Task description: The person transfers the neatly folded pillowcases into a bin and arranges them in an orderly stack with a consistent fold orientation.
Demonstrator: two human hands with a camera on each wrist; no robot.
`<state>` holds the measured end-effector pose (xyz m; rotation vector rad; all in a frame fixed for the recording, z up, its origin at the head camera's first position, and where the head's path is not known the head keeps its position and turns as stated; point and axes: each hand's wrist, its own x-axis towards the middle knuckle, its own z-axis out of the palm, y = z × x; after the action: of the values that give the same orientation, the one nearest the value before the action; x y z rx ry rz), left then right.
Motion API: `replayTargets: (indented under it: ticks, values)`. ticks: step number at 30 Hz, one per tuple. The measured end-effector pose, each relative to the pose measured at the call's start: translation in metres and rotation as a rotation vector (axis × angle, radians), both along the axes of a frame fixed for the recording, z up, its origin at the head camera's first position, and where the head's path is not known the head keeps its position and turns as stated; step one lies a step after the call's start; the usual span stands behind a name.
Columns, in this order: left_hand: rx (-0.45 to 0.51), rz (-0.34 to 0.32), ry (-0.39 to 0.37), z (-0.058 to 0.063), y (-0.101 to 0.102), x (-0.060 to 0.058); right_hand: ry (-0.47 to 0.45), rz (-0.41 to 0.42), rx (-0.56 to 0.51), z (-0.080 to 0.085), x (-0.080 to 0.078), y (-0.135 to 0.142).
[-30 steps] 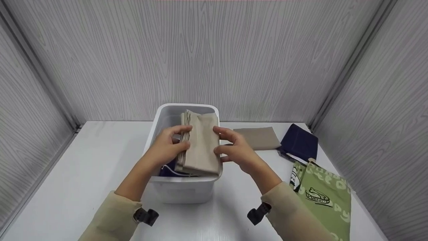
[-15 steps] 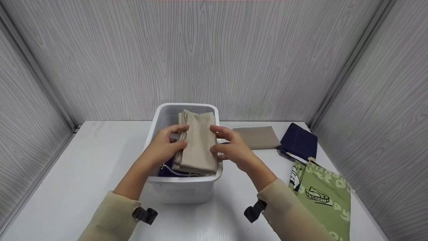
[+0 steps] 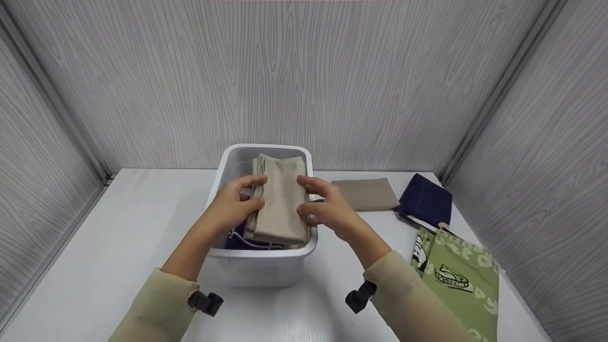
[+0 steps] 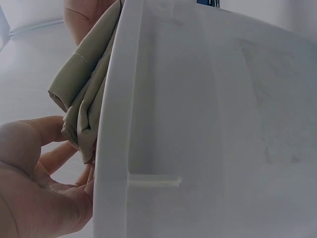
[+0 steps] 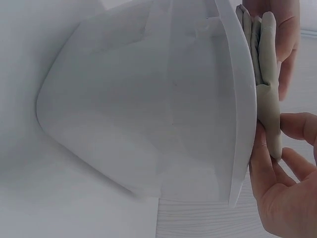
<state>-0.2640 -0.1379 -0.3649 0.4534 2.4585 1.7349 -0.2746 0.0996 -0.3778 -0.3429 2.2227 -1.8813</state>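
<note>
A folded beige cloth [image 3: 282, 199], several layers thick, lies at the mouth of a white plastic bin [image 3: 259, 254]. My left hand [image 3: 229, 204] grips its left edge, where the stacked folds show. On the opposite edge, my right hand [image 3: 334, 207] pinches the cloth, thumb and fingers on either side. In the right wrist view the cloth [image 5: 269, 106] stands just above the bin's rim, between both hands. Dark blue fabric [image 3: 236, 241] with a white cord shows beneath it inside the bin. The rest of the bin's contents is hidden under the cloth.
Right of the bin, a flat taupe folded cloth [image 3: 365, 194] lies on the white table [image 3: 156, 209]. Beside it are a navy folded cloth [image 3: 425, 200] and a green printed cloth [image 3: 468, 280]. Grey wood-patterned panels [image 3: 285, 80] enclose the back and sides.
Both hands have shifted slightly left with the beige cloth, its near edge sitting a little farther back from the bin's front rim. The grip stays the same.
</note>
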Motion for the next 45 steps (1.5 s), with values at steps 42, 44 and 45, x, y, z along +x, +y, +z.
replayTargets:
  ticks: [42, 44, 45]
  values:
    - [-0.291, 0.111, 0.115, -0.012, -0.008, -0.011, 0.086, -0.051, 0.215, 0.004, -0.007, -0.029]
    - [-0.297, 0.107, 0.123, -0.012, -0.008, -0.012, 0.091, -0.050, 0.228, 0.003, -0.008, -0.030]
    - [-0.300, 0.104, 0.123, -0.012, -0.009, -0.012, 0.092, -0.049, 0.234, 0.002, -0.009, -0.030]
